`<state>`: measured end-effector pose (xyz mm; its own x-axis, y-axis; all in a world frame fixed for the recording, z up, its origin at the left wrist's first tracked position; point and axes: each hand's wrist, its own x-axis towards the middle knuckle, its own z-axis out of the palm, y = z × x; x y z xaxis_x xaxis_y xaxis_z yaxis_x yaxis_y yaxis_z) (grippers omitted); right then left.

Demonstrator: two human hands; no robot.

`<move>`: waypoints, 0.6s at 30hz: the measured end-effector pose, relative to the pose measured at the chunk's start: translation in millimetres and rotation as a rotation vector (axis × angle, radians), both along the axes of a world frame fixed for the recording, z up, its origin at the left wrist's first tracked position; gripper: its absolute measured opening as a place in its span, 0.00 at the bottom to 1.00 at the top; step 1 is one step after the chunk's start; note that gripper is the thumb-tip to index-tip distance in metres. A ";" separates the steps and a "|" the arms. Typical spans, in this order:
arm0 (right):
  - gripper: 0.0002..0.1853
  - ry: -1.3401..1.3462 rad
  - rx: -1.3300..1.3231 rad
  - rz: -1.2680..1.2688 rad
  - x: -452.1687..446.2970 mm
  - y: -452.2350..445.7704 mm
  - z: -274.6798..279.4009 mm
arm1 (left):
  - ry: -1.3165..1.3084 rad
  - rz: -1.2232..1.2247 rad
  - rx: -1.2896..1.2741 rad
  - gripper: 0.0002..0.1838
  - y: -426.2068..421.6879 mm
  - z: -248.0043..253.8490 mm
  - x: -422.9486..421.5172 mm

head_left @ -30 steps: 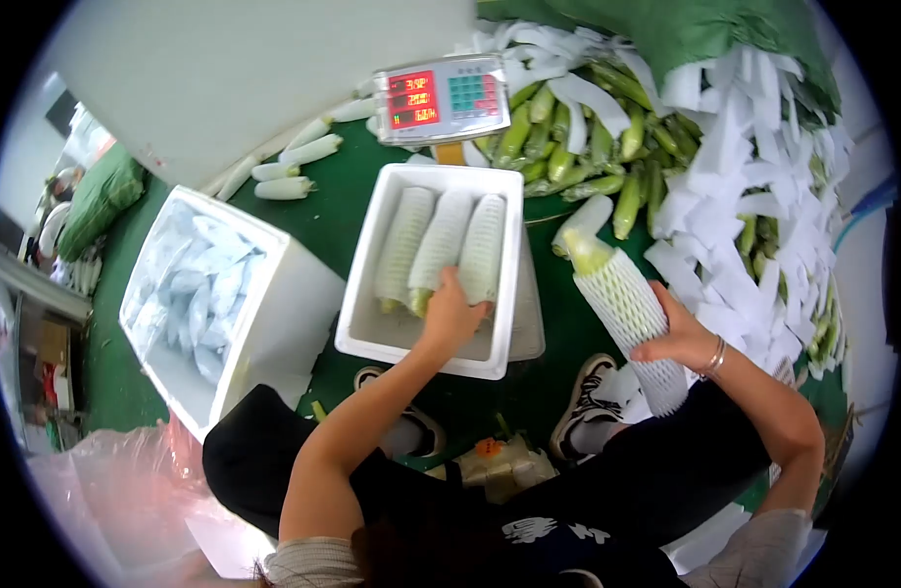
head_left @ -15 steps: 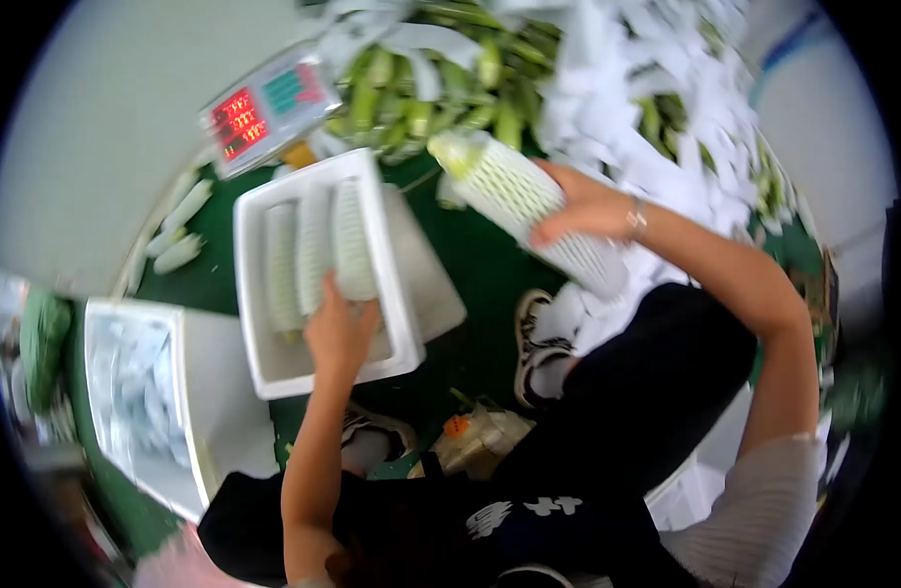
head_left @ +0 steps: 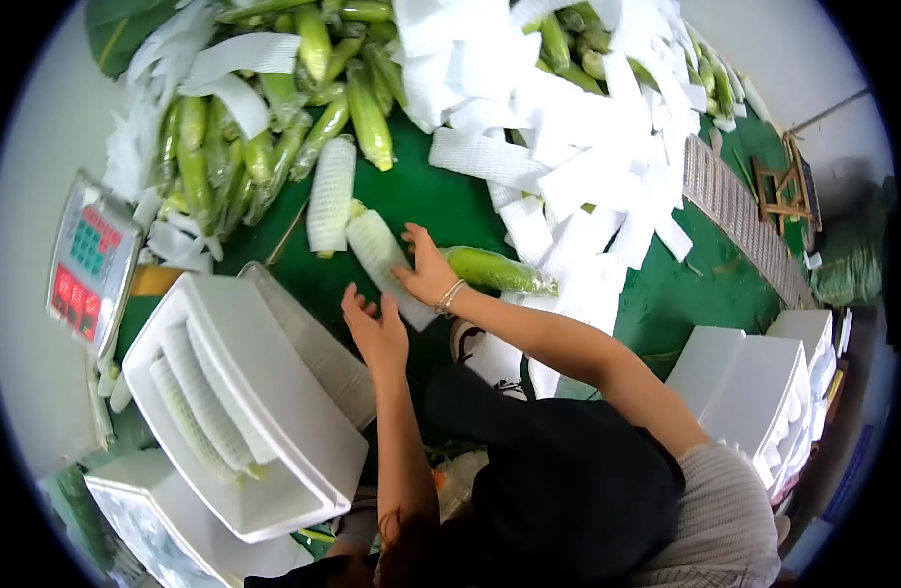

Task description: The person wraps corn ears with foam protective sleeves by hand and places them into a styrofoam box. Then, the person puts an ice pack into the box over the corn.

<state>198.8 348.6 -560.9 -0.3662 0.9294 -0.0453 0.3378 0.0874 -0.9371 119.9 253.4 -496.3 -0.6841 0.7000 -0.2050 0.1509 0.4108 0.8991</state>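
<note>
In the head view, a long pale-green vegetable in a white foam net sleeve (head_left: 377, 250) lies slantwise between my hands. My right hand (head_left: 429, 269), wearing a bracelet, is at its right side with fingers apart; the thumb overlaps the sleeve, and whether it touches I cannot tell. My left hand (head_left: 379, 328) is just below left of it, fingers spread and holding nothing. Another sleeved vegetable (head_left: 331, 196) lies just beyond. Beside my right wrist rests a green vegetable in clear film (head_left: 500, 269). Several sleeved ones lie inside the white foam box (head_left: 303, 470) at my left.
Film-wrapped green vegetables (head_left: 313, 49) are heaped at the far side. White foam sleeves (head_left: 588, 147) spread in a pile to the right. A digital scale (head_left: 93, 260) stands at far left. More foam boxes (head_left: 745, 392) are at right; another (head_left: 176, 519) is at lower left.
My left hand has left the foam box and come beside my right. My right hand has come off its grip on a sleeved vegetable. The view has swung right.
</note>
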 end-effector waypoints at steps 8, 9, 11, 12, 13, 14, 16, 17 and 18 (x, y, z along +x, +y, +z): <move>0.23 -1.001 0.566 -0.151 144.1 62.8 47.3 | 0.764 -0.225 -0.388 0.38 75.5 -53.9 5.4; 0.20 -1.017 0.519 -0.150 150.7 68.3 36.8 | 0.819 -0.203 -0.333 0.38 82.2 -61.3 -7.6; 0.18 -1.031 0.467 -0.138 158.6 68.4 33.7 | 0.910 -0.178 -0.255 0.36 95.2 -64.2 -23.4; 0.18 -1.021 0.453 -0.030 158.0 71.1 51.4 | 0.910 -0.161 -0.258 0.36 101.3 -59.1 -23.4; 0.18 -1.008 0.449 0.074 154.8 77.8 69.6 | 0.920 -0.153 -0.149 0.34 111.1 -52.3 -21.8; 0.18 -0.998 0.466 0.071 145.1 79.1 85.3 | 0.936 -0.153 -0.038 0.33 119.5 -43.7 -20.2; 0.16 -0.678 0.483 0.293 108.3 79.0 104.3 | 0.879 -0.231 0.178 0.30 133.8 -31.4 -13.4; 0.15 -0.586 0.607 0.342 87.9 90.0 101.9 | 0.838 -0.260 0.212 0.29 139.5 -33.4 -8.3; 0.13 -0.495 0.732 0.391 65.5 107.4 99.1 | 0.795 -0.286 0.248 0.28 146.0 -38.1 -2.9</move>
